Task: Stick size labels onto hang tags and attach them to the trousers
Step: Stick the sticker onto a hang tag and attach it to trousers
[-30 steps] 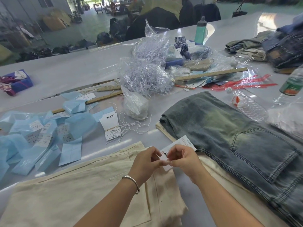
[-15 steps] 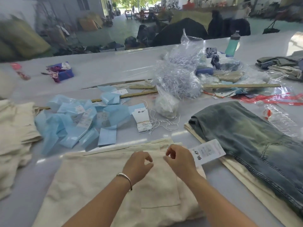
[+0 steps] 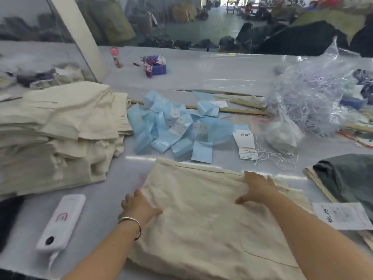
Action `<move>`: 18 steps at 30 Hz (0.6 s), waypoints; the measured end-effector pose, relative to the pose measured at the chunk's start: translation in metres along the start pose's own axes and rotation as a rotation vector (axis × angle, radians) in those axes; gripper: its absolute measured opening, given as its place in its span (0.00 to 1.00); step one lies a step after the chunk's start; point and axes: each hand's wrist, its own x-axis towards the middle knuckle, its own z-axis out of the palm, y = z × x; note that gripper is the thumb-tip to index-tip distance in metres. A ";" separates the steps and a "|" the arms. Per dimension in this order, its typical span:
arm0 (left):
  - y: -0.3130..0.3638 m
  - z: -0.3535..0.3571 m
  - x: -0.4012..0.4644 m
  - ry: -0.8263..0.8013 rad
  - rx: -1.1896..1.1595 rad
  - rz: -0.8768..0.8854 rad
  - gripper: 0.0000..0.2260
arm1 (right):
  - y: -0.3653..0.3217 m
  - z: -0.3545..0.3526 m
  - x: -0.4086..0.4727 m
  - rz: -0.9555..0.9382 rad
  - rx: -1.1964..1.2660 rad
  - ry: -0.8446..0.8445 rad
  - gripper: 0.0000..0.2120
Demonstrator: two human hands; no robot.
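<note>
Grey table [image 3: 105, 184] carries your folded cream trousers [image 3: 201, 215] at the near centre. Your left hand [image 3: 139, 205] grips their left edge, thumb on top; your right hand [image 3: 257, 187] presses flat near the far edge. 1 hang tag [image 3: 341, 216] lies at their right side.

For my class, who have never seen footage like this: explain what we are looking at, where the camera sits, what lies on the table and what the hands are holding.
There is no machine here. A person wears a camera on the head, so the one picture looks forward and down at their own arms.

Both hands are on a folded cream pair of trousers lying on the grey table. The left hand, with a bracelet on its wrist, takes the left edge; the right hand rests near the far edge. Whether the fingers grip the cloth is hard to tell.

Around them lie a stack of cream trousers at left, blue slips, a bundle of white hang tags with strings, a clear bag of plastic fasteners, grey-green jeans and a loose-looking hang tag at right, and a white device near the left arm.
</note>
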 end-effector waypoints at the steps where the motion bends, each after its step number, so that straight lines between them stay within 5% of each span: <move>1: -0.004 0.003 0.000 0.000 -0.029 -0.011 0.45 | -0.001 0.000 0.002 0.001 -0.019 0.008 0.57; 8: -0.003 -0.006 -0.012 -0.091 -0.366 0.171 0.26 | -0.011 0.022 -0.013 -0.044 -0.028 0.109 0.19; 12: 0.049 -0.033 -0.049 -0.110 -0.485 0.441 0.16 | -0.006 0.026 -0.048 -0.025 -0.004 0.192 0.12; 18: 0.139 -0.072 -0.115 -0.172 -0.686 0.781 0.06 | 0.048 -0.022 -0.138 0.291 0.186 0.379 0.10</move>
